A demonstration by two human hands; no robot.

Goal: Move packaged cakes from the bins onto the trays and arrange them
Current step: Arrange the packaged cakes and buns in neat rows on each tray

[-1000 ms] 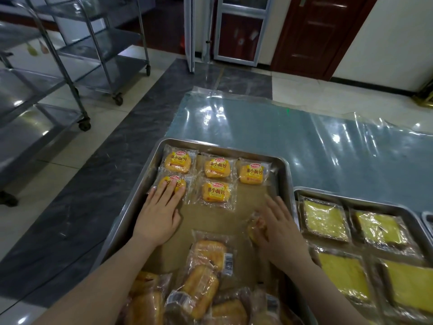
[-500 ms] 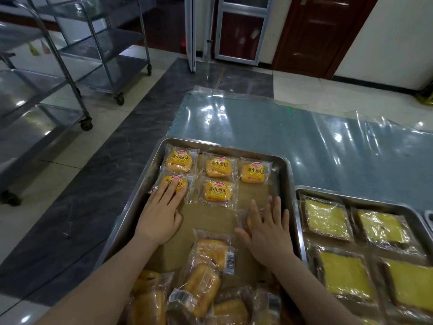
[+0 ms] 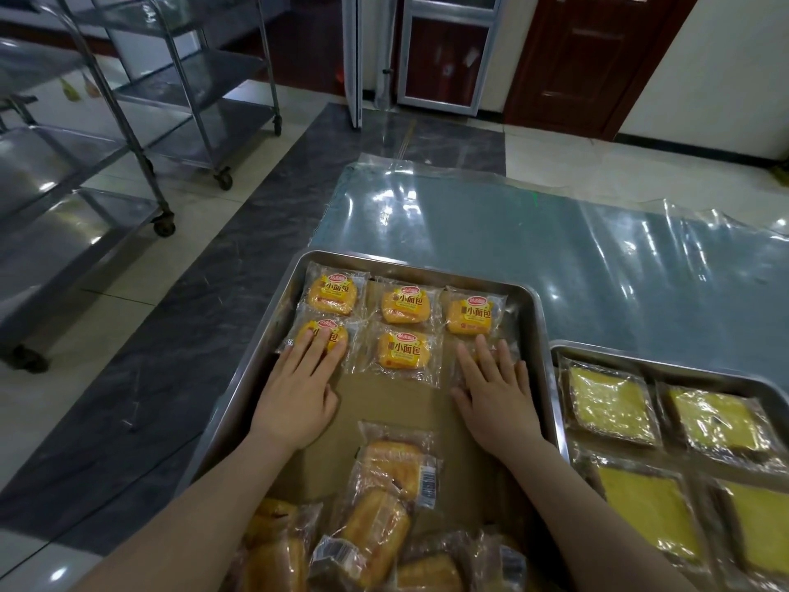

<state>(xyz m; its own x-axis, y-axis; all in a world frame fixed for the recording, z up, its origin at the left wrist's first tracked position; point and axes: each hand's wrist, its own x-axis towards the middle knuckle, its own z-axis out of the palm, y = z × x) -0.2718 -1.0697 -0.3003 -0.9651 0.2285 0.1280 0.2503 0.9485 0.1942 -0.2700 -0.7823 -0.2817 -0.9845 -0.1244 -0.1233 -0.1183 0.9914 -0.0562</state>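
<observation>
— What lies nearest?
— A heap of wrapped long cakes [image 3: 375,519] at the near end of the paper-lined tray [image 3: 256,365].
— And the hands?
— Both lie flat and grip nothing. The left hand [image 3: 299,390] has straight fingers [image 3: 318,343] resting on the front-left small cake [image 3: 326,323]. The right hand [image 3: 495,390], its fingers a little spread, presses a packet [image 3: 457,371] mostly hidden beneath it at the tray's right side.
— Beyond them?
— Four more small cakes [image 3: 405,305] toward the far rim. A second tray [image 3: 640,358] at the right carries square yellow cakes [image 3: 610,403]. Both trays sit on the plastic-covered desk [image 3: 533,232], and steel carts [image 3: 183,91] stand far left.
</observation>
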